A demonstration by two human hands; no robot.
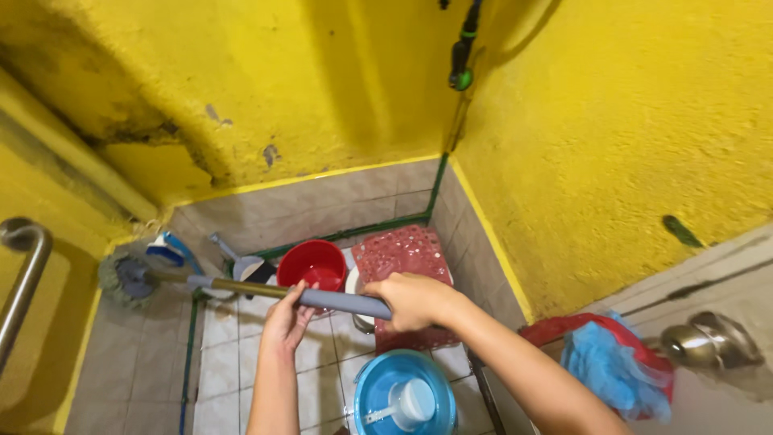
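I hold a long-handled scrub brush level across the middle of the view. My right hand [415, 300] grips the grey end of its handle [342, 303]. My left hand [288, 316] cups the handle from below, just left of the right hand. The shaft turns brass-coloured and runs left to the round bristle head [122, 279], which presses against the lower yellow wall near the tiled corner. Below the handle stand a red bucket [312, 263] and a red perforated stool [400, 251].
A blue basin [378, 387] with a white dipper [407, 403] in it sits on the tiled floor. A grey dustpan-like scoop [241, 264] and a blue-white bottle [167, 248] lean at the back wall. A steel grab bar [20, 282] is left; red and blue cloths [612, 362] and a metal knob [708, 342] are right.
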